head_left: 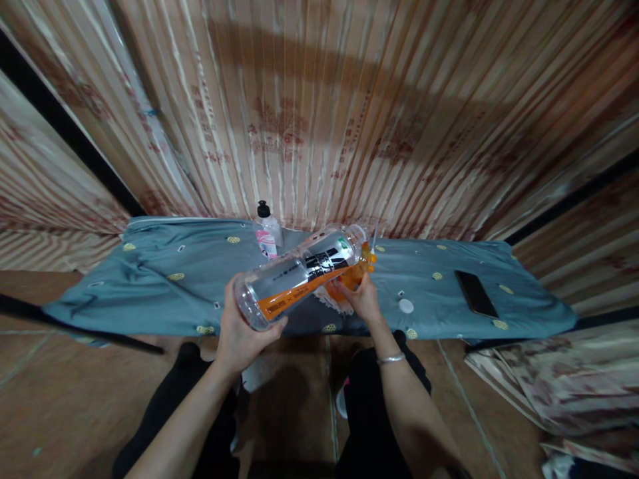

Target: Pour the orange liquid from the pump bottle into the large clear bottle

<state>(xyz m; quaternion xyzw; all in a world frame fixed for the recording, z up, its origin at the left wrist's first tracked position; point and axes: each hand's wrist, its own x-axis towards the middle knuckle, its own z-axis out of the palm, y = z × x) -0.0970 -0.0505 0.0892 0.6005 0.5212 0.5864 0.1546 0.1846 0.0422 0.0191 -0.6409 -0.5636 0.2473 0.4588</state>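
My left hand [244, 336] is wrapped round the base of a large clear plastic bottle [294, 273] with an orange, black and white label. The bottle lies tilted, its uncapped-looking neck toward the upper right. In my right hand [363, 299] is an orange translucent object [352, 275] with small orange knobs, close under the bottle's neck. Its exact kind is hard to make out, as the bottle partly covers it. Something white and frilled [335, 303] shows beneath it. A round white cap [406, 306] lies on the cloth to the right of my right hand.
A narrow table covered with a blue-grey patterned cloth [170, 293] stretches before me. On it, a small clear bottle with a black top [267, 233] stands behind the large bottle, and a black phone [475, 293] lies at right. Striped curtains [309, 120] hang close behind.
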